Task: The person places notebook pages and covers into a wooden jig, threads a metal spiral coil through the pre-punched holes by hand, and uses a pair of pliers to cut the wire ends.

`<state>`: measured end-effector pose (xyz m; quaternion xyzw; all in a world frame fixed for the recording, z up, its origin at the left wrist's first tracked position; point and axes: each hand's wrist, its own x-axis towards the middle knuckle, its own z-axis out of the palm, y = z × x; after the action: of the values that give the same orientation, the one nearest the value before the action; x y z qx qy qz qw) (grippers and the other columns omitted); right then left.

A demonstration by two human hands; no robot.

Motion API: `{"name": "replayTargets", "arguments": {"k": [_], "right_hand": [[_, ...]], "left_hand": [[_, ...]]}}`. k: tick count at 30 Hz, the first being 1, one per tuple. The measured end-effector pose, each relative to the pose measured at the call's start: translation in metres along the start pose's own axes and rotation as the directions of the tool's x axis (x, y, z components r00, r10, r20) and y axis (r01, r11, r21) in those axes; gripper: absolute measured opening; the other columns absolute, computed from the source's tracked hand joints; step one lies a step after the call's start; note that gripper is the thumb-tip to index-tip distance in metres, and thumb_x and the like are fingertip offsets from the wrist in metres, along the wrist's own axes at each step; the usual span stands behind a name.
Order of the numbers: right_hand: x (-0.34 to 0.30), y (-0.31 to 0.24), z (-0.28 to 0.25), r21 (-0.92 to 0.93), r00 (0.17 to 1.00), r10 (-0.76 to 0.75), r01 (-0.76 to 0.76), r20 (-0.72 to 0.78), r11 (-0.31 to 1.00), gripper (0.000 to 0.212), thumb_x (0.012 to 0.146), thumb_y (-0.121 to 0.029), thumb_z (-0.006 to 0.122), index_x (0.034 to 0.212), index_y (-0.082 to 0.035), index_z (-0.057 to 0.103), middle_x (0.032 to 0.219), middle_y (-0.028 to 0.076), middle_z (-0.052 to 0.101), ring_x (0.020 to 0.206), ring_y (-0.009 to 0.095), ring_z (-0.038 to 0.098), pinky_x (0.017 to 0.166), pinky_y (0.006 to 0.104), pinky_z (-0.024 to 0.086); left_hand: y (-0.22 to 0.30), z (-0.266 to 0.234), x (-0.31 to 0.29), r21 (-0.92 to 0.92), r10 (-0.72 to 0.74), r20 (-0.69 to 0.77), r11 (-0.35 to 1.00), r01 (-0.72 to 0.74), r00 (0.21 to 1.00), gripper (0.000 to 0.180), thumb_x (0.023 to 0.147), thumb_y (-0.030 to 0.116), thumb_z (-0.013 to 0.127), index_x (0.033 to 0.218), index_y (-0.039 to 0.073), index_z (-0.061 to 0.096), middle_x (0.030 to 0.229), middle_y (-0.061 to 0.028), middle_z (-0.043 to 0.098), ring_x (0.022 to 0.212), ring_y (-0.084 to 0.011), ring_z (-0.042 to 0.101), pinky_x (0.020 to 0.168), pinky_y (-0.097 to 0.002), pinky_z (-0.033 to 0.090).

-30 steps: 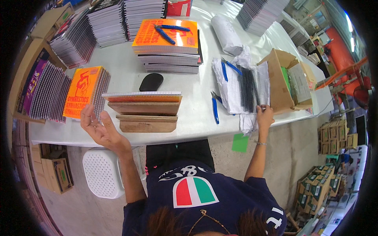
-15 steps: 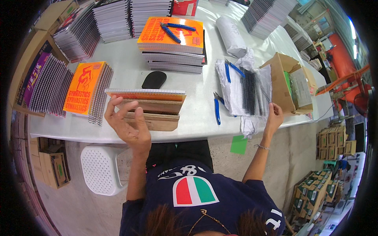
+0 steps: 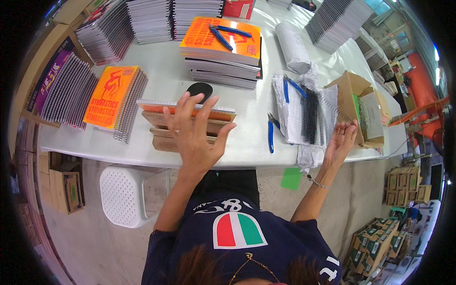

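Observation:
My left hand [image 3: 195,137] hovers open, fingers spread, over a stepped wooden stand [image 3: 160,137] at the table's front. A block of white pages with an orange cover [image 3: 148,104] leans on the stand's far side, partly hidden by my fingers. At the right, my right hand [image 3: 340,141] pinches the end of a thin dark spiral binding coil [image 3: 340,113]. Below that coil lies a bundle of black spiral coils [image 3: 311,118] on crumpled white wrapping paper [image 3: 286,116]. One pair of blue-handled cutters [image 3: 294,86] rests on the paper, another pair [image 3: 271,135] just left of it.
An orange spiral notebook pile [image 3: 109,95] stands left of the stand. Behind it are a taller notebook stack [image 3: 221,50] with blue cutters on top, and a black oval object [image 3: 200,90]. An open cardboard box [image 3: 349,88] borders the right hand; a white stool [image 3: 124,197] stands below left.
My left hand has moved right and farther over the stand, its fingers spreading. My right hand has drawn right, pulling a coil off the bundle. The whole view has shifted slightly.

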<state>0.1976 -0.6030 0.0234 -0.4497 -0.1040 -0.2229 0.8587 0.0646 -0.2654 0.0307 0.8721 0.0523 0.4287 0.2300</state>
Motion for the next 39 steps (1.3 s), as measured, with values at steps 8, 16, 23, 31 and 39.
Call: {"name": "replayTargets", "arguments": {"k": [8, 16, 23, 31, 39], "right_hand": [[-0.055, 0.019, 0.138, -0.559, 0.626, 0.505, -0.131, 0.594, 0.819, 0.031, 0.092, -0.007, 0.057, 0.121, -0.002, 0.048, 0.086, 0.007, 0.061, 0.079, 0.01, 0.056, 0.071, 0.0232, 0.045], [-0.066, 0.039, 0.168, -0.649, 0.563, 0.42, 0.299, 0.712, 0.7, 0.016, 0.089, -0.006, 0.058, 0.104, 0.001, 0.06, 0.095, 0.016, 0.062, 0.087, 0.029, 0.06, 0.076, 0.0331, 0.047], [-0.067, 0.035, 0.174, -0.624, 0.537, 0.394, 0.36, 0.746, 0.693, 0.016, 0.085, -0.004, 0.06, 0.101, -0.002, 0.062, 0.093, 0.014, 0.06, 0.088, 0.029, 0.059, 0.075, 0.0358, 0.046], [-0.069, 0.032, 0.169, -0.564, 0.482, 0.346, 0.441, 0.805, 0.698, 0.023, 0.077, 0.002, 0.065, 0.098, -0.005, 0.063, 0.096, 0.01, 0.059, 0.092, 0.028, 0.059, 0.08, 0.0346, 0.047], [-0.069, 0.03, 0.17, -0.548, 0.364, 0.429, 0.35, 0.827, 0.76, 0.025, 0.078, 0.006, 0.062, 0.101, -0.003, 0.061, 0.098, 0.012, 0.058, 0.095, 0.029, 0.058, 0.081, 0.0378, 0.047]], "left_hand": [[0.003, 0.018, 0.012, 0.085, -0.056, 0.113, 0.995, 0.046, 0.992, 0.04, 0.075, 0.042, 0.076, 0.095, 0.012, 0.06, 0.129, -0.0076, 0.045, 0.137, -0.0288, 0.029, 0.111, -0.0613, 0.0], [0.002, 0.021, 0.013, 0.071, -0.057, 0.11, 0.996, 0.049, 0.992, 0.028, 0.074, 0.032, 0.073, 0.088, 0.012, 0.059, 0.098, -0.004, 0.052, 0.116, -0.0252, 0.043, 0.111, -0.0635, 0.005], [0.0, 0.021, 0.008, 0.055, -0.016, 0.089, 0.998, 0.012, 0.996, 0.026, 0.071, 0.03, 0.075, 0.084, 0.013, 0.06, 0.092, -0.0022, 0.051, 0.109, -0.0241, 0.045, 0.111, -0.0631, 0.005], [-0.01, 0.028, -0.012, 0.011, 0.04, -0.01, 0.999, -0.04, 0.999, 0.028, 0.066, 0.028, 0.08, 0.088, 0.021, 0.064, 0.098, 0.0036, 0.054, 0.115, -0.0189, 0.044, 0.113, -0.0582, -0.001], [-0.014, 0.025, -0.018, 0.071, 0.06, 0.021, 0.996, -0.062, 0.998, 0.028, 0.07, 0.026, 0.077, 0.094, 0.021, 0.063, 0.098, 0.0051, 0.053, 0.111, -0.0178, 0.044, 0.112, -0.057, 0.003]]}}
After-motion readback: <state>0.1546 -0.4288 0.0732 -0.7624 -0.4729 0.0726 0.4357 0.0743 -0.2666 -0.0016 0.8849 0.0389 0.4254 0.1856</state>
